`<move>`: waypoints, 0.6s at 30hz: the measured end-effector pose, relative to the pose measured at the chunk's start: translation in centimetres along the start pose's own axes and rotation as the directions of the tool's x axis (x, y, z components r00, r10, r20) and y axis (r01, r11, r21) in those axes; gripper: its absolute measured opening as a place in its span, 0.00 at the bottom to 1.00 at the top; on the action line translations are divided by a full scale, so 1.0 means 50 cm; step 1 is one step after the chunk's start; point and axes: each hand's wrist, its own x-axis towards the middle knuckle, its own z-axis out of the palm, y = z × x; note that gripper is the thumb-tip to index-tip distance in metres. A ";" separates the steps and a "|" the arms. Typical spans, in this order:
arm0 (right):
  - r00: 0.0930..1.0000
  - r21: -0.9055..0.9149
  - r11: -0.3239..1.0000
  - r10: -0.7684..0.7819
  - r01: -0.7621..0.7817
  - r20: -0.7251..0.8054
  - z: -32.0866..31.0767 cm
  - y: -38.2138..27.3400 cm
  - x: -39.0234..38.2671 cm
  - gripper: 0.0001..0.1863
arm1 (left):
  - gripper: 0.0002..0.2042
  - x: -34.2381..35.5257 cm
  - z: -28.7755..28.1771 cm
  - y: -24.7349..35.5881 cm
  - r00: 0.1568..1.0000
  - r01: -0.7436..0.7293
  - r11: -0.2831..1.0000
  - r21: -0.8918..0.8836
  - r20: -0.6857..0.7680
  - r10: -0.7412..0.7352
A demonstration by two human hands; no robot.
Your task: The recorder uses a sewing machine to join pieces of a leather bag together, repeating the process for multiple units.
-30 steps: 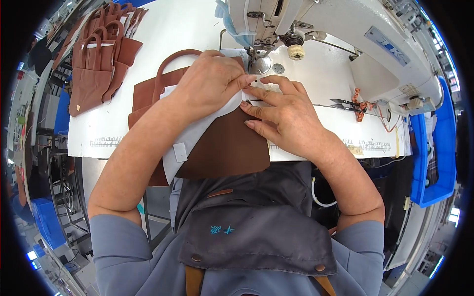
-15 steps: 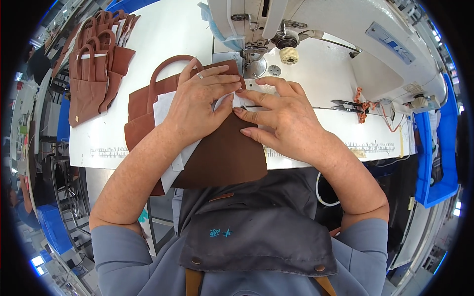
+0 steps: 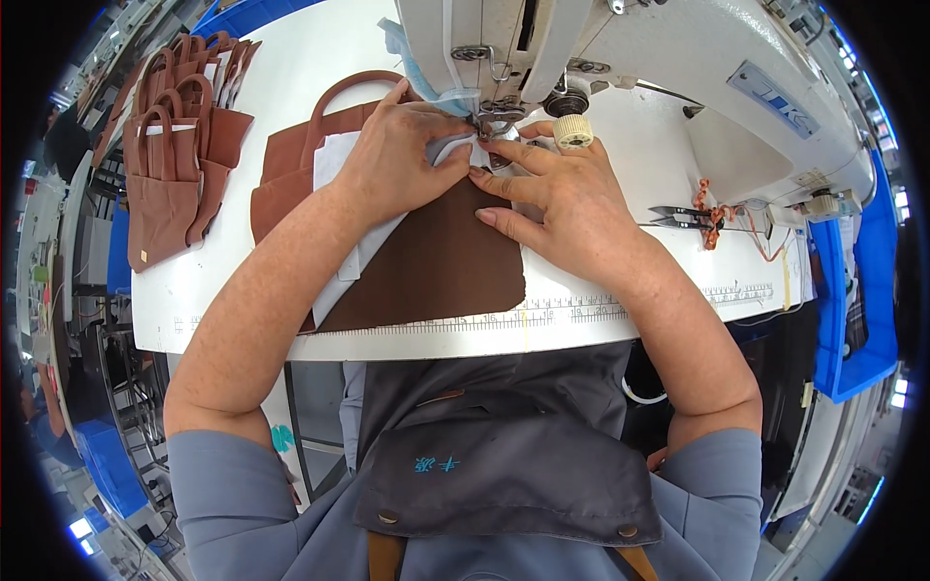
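While the right hand (image 3: 576, 198) lies with fingers spread along the right edge of the brown bag (image 3: 436, 257), the left hand (image 3: 402, 160) bends over white lining (image 3: 332, 160), thumb near fingers; can't tell if it's pinching. Bag sits on white table (image 3: 291, 58), between and below both hands, upper end just by the needle area of the sewing machine (image 3: 678, 58). Handle (image 3: 363, 77) sticks up beyond left hand. Bag stack (image 3: 160, 223) at left, dark snips (image 3: 678, 215) right.

L fingers (image 3: 448, 126) on white cloth (image 3: 334, 160); R fingers (image 3: 518, 187) on dk brown panel (image 3: 441, 252); both nr sewing mach (image 3: 668, 48).
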 end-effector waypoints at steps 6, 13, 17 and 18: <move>0.999 0.028 0.999 0.046 -0.046 0.008 0.004 -0.006 0.002 0.18 | 0.15 0.011 0.003 -0.022 0.974 -0.201 0.979 0.035 -0.105 0.203; 0.999 -0.023 1.000 0.011 -0.012 -0.041 0.000 -0.011 0.007 0.18 | 0.14 0.010 -0.002 -0.022 0.976 -0.202 0.979 0.035 -0.075 0.204; 0.999 -0.024 1.000 0.013 -0.014 -0.044 -0.002 -0.013 0.006 0.17 | 0.14 0.009 0.000 -0.022 0.981 -0.182 0.983 0.019 -0.068 0.182; 0.999 -0.024 1.000 0.015 -0.016 -0.044 -0.001 -0.013 0.005 0.17 | 0.14 0.008 0.001 -0.022 0.978 -0.188 0.981 0.042 -0.079 0.191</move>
